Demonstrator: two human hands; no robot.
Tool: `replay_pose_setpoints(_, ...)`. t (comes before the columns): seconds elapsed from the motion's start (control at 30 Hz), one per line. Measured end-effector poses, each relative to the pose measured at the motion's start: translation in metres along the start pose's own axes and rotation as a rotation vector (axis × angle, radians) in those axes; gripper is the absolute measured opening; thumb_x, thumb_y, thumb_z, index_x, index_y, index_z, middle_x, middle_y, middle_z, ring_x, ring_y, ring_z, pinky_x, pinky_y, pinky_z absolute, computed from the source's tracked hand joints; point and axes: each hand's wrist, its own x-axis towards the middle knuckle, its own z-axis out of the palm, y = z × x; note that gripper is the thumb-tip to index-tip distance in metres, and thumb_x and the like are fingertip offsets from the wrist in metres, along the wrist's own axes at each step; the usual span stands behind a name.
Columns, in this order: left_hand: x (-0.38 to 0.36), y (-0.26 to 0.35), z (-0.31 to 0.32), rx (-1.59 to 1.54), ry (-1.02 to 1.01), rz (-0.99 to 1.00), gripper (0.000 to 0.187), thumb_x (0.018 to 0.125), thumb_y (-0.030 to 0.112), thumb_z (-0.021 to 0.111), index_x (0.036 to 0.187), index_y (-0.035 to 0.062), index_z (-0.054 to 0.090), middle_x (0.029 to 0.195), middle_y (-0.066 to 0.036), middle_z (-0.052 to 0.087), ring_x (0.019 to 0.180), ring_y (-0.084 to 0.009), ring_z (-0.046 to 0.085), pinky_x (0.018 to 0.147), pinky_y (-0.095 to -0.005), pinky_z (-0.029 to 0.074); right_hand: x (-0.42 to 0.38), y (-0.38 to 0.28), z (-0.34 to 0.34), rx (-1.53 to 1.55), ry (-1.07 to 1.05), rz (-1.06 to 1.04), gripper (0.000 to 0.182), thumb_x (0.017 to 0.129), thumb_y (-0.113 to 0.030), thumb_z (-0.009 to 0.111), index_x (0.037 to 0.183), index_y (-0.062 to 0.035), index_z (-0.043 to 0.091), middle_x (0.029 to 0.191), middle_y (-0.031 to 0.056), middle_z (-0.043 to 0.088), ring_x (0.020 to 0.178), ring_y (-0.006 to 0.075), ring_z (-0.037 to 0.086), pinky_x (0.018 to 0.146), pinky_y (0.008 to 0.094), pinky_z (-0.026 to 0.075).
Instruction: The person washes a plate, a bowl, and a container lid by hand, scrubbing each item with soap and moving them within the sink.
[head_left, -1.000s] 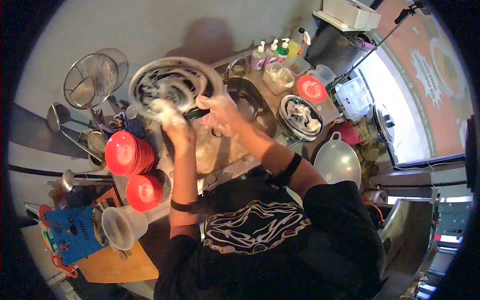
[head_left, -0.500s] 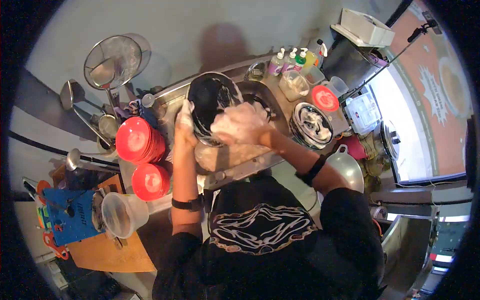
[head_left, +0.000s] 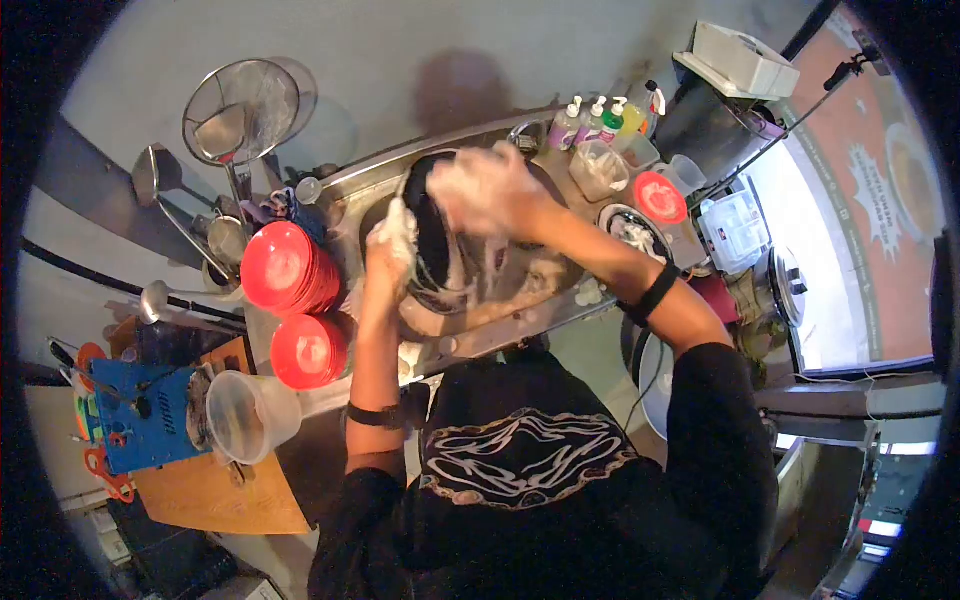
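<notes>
A black plate (head_left: 428, 225), streaked with suds, is tilted up on its edge over the sink (head_left: 378, 160). My left hand (head_left: 392, 245), foamy, grips its left rim. At the upper right of the plate is my right hand (head_left: 490, 190), smeared by motion and covered in lather. Whether it holds a sponge or anything else is hidden. Below both hands, cloudy water (head_left: 470, 318) and more dark, soapy dishes show in the sink.
Stacked red bowls (head_left: 285, 268) stand left of the sink, with a clear plastic tub (head_left: 252, 418) nearer. To the right are soapy black plates (head_left: 635, 232), a red bowl (head_left: 660, 197) and pump bottles (head_left: 590, 122). Strainers (head_left: 240, 110) hang at left.
My right hand has moved up to the plate's upper edge. The plate has turned more edge-on in my left hand. The view has shifted slightly.
</notes>
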Motion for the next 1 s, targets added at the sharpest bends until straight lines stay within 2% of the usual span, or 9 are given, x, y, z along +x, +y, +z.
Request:
replay_pose_setpoints(0.13, 0.004, -0.024, 0.027, 0.358, 0.201, 0.812, 0.037, 0.101, 0.031, 0.044, 0.090, 0.0000, 0.061, 0.074, -0.019, 0.060, 0.070, -0.0323, 0.059, 0.066, -0.0431, 0.045, 0.019, -0.020, 0.017, 0.424, 0.277, 0.427, 0.039, 0.088, -0.034, 0.064, 0.122, -0.0153, 0.060, 0.116, 0.0078, 0.062, 0.117, 0.0268, 0.055, 0.098, 0.0555, 0.035)
replay_pose_setpoints(0.23, 0.009, -0.016, 0.020, 0.388, 0.332, 1.196, 0.020, 0.094, 0.013, 0.049, 0.104, -0.0009, 0.060, 0.078, -0.021, 0.062, 0.075, -0.0391, 0.062, 0.068, -0.0474, 0.048, 0.015, -0.036, 0.031, 0.180, 0.342, -0.032, 0.037, 0.086, -0.032, 0.065, 0.118, -0.0138, 0.061, 0.113, 0.0107, 0.063, 0.114, 0.0313, 0.055, 0.091, 0.0491, 0.039)
replay_pose_setpoints(0.33, -0.001, -0.021, 0.015, 0.564, 0.207, 0.893, 0.025, 0.092, 0.008, 0.049, 0.113, -0.0037, 0.056, 0.075, -0.022, 0.061, 0.072, -0.0416, 0.062, 0.064, -0.0481, 0.049, 0.027, -0.023, -0.004, 0.367, 0.175, 0.215, 0.036, 0.084, -0.029, 0.067, 0.115, -0.0111, 0.062, 0.108, 0.0105, 0.064, 0.108, 0.0334, 0.059, 0.091, 0.0458, 0.044)
replay_pose_setpoints(0.4, -0.008, -0.019, 0.025, 0.733, 0.238, 0.796, 0.030, 0.090, 0.006, 0.048, 0.118, -0.0042, 0.053, 0.073, -0.024, 0.060, 0.067, -0.0432, 0.061, 0.059, -0.0491, 0.049, 0.041, -0.017, 0.021, 0.580, 0.620, 0.543, 0.032, 0.083, -0.033, 0.067, 0.103, -0.0080, 0.063, 0.095, 0.0142, 0.064, 0.091, 0.0376, 0.061, 0.077, 0.0481, 0.048)
replay_pose_setpoints(0.53, 0.007, -0.040, 0.021, 0.576, 0.251, 0.824, 0.025, 0.094, 0.015, 0.049, 0.109, -0.0025, 0.057, 0.074, -0.026, 0.061, 0.069, -0.0451, 0.060, 0.065, -0.0511, 0.047, 0.031, -0.043, 0.017, 0.209, 0.498, 0.031, 0.034, 0.082, -0.031, 0.067, 0.109, -0.0116, 0.060, 0.099, 0.0127, 0.063, 0.098, 0.0349, 0.059, 0.084, 0.0484, 0.044)
replay_pose_setpoints(0.6, 0.000, -0.027, 0.021, 0.457, 0.246, 0.872, 0.027, 0.096, 0.022, 0.049, 0.107, -0.0016, 0.058, 0.074, -0.028, 0.061, 0.071, -0.0468, 0.060, 0.069, -0.0525, 0.046, 0.031, -0.039, -0.002, 0.511, 0.340, 0.258, 0.035, 0.085, -0.027, 0.067, 0.114, -0.0079, 0.061, 0.108, 0.0147, 0.061, 0.104, 0.0369, 0.057, 0.091, 0.0457, 0.044)
replay_pose_setpoints(0.7, -0.020, 0.002, 0.033, 0.384, 0.119, 0.224, 0.034, 0.097, 0.032, 0.050, 0.091, -0.0004, 0.057, 0.074, -0.023, 0.062, 0.066, -0.0378, 0.063, 0.068, -0.0493, 0.047, 0.049, -0.034, 0.021, 0.467, 0.637, 0.620, 0.039, 0.084, -0.021, 0.069, 0.117, -0.0040, 0.057, 0.107, 0.0175, 0.062, 0.099, 0.0386, 0.060, 0.083, 0.0416, 0.049)
replay_pose_setpoints(0.8, -0.003, -0.011, 0.026, 0.394, 0.365, 0.997, 0.042, 0.102, 0.037, 0.044, 0.089, -0.0008, 0.057, 0.074, -0.024, 0.061, 0.066, -0.0387, 0.062, 0.065, -0.0501, 0.046, 0.028, -0.075, 0.009, 0.421, 0.414, 0.341, 0.045, 0.085, -0.026, 0.067, 0.124, -0.0079, 0.055, 0.119, 0.0187, 0.060, 0.120, 0.0440, 0.051, 0.101, 0.0477, 0.039)
replay_pose_setpoints(1.0, 0.013, -0.012, -0.005, 0.195, 0.389, 0.461, 0.041, 0.106, 0.028, 0.034, 0.093, -0.0020, 0.059, 0.073, -0.028, 0.060, 0.071, -0.0463, 0.060, 0.062, -0.0523, 0.045, -0.009, -0.060, 0.044, 0.360, 0.231, 0.393, 0.046, 0.093, -0.039, 0.059, 0.130, -0.0115, 0.056, 0.139, 0.0127, 0.051, 0.133, 0.0403, 0.041, 0.103, 0.0643, 0.029)
